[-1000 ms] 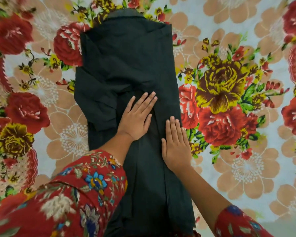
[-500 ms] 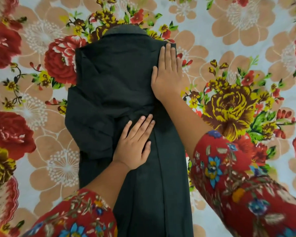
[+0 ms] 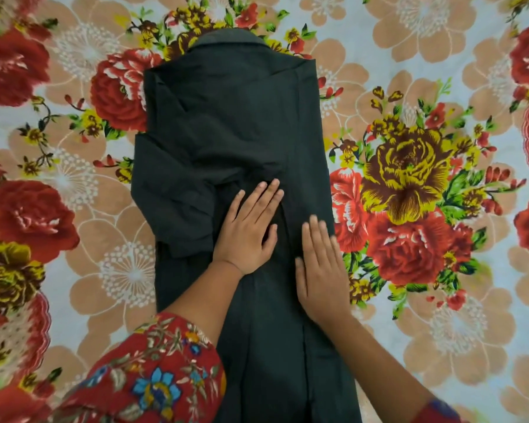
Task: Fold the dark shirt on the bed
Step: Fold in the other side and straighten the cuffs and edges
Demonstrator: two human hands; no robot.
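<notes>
Head view looks straight down on a bed (image 3: 440,41) covered in a flowered sheet that fills the whole picture, so none of the bed's edges or corners shows. The dark shirt (image 3: 232,117) lies along the middle of it as a long narrow strip, its collar (image 3: 226,38) toward the far side and its lower part running toward the near side, out of sight at the bottom. Both sides are already turned in, and a short sleeve (image 3: 171,203) lies folded across the left half with soft wrinkles bunched around it. The cloth looks thin, light and limp: it creases under small pressure, has no stiffness of its own, and would probably sag or slip open if lifted from one point. A good hold is likely at the two corners of the lower end, pinched through all layers, so that the strip can be carried up toward the collar. The left hand (image 3: 248,230) lies flat on the shirt's middle, fingers straight and gripping nothing, just beside the sleeve's edge. The right hand (image 3: 319,270) presses flat on the right folded edge, fingers straight and together, likewise holding nothing. A red flowered cuff (image 3: 153,370) covers the left forearm.
</notes>
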